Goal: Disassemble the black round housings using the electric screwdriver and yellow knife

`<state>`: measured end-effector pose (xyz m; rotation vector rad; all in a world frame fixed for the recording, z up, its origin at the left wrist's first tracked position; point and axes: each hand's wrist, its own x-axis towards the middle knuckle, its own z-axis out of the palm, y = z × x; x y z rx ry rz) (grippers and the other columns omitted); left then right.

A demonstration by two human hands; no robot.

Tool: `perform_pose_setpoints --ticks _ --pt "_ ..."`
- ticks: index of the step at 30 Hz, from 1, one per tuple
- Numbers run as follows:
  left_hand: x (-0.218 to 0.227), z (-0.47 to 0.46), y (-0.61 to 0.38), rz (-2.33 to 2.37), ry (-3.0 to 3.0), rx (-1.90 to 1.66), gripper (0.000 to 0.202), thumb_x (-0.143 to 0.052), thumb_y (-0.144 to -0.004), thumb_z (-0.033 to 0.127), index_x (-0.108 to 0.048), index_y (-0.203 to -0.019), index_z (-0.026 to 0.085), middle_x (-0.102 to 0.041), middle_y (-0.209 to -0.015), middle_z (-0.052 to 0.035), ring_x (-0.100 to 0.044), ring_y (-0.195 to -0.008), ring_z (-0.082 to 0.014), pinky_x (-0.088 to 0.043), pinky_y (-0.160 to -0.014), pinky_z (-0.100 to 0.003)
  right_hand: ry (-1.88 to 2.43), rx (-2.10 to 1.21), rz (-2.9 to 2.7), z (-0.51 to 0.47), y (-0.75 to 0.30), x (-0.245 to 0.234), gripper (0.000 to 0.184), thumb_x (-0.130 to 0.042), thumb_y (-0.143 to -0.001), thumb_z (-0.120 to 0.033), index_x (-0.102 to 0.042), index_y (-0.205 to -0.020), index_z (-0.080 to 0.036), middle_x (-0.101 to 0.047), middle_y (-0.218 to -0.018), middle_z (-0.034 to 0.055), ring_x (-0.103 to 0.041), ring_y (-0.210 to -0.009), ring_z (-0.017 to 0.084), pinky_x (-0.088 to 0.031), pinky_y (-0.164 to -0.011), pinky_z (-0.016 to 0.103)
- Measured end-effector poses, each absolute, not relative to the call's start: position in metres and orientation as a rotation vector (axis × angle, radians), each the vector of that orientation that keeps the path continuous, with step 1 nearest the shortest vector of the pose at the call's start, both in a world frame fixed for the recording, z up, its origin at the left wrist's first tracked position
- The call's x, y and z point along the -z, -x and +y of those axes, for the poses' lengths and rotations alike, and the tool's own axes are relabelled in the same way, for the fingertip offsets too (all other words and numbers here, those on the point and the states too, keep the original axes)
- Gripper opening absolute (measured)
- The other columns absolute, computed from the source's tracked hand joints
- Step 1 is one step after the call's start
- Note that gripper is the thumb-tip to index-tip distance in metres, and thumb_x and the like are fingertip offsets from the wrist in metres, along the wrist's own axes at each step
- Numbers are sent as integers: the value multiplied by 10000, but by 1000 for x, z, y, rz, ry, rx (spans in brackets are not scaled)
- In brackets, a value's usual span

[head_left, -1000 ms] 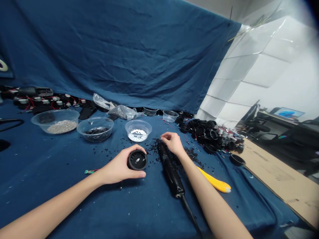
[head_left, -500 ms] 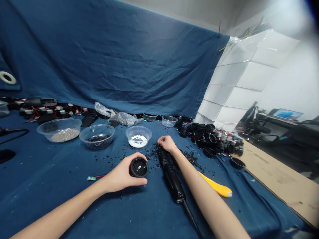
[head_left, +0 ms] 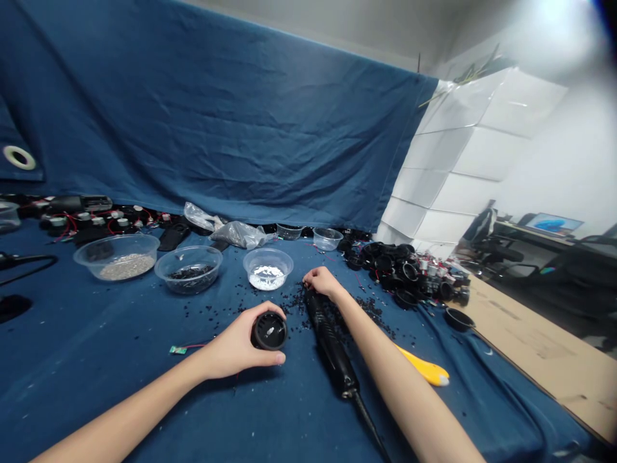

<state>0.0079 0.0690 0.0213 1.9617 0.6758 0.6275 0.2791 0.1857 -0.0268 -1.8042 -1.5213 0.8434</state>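
Note:
My left hand (head_left: 241, 344) is wrapped round a round black plastic housing (head_left: 270, 330), its open hollow side facing up toward me. A small pale part shows inside it. A black corded electric screwdriver (head_left: 332, 350) lies on the blue cloth to the right. At its far tip my right hand (head_left: 322, 281) is closed, thumb and fingertips pinched together; what sits between them is too small to make out. Beneath my left wrist, a small green circuit board (head_left: 178, 350) with a red wire lies on the cloth.
Tubs of grey bits (head_left: 120, 252), black parts (head_left: 189, 270) and white pieces (head_left: 268, 270) stand beyond my hands. Small black pieces (head_left: 369, 312) are scattered around the screwdriver. A yellow-handled tool (head_left: 427, 370) lies under my right forearm. Black housings (head_left: 390, 263) are piled at right.
The view has tilted slightly, so the scene sits a little lower. Both hands keep nearly the same place and grip.

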Motion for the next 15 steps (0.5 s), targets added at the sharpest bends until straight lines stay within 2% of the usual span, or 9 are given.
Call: perform_pose_setpoints --ticks 15 --pt "-19 70 -8 667 -1966 -620 469 -809 -696 266 -554 -1085 205 -591 -988 10 -554 -927 -202 -437 -864 -301 1804 -798 -1586 182 -277 25 336 -603 -975 -363 -585 -1223 -137 -587 -1199 91 -613 -1020 206 -553 -863 385"
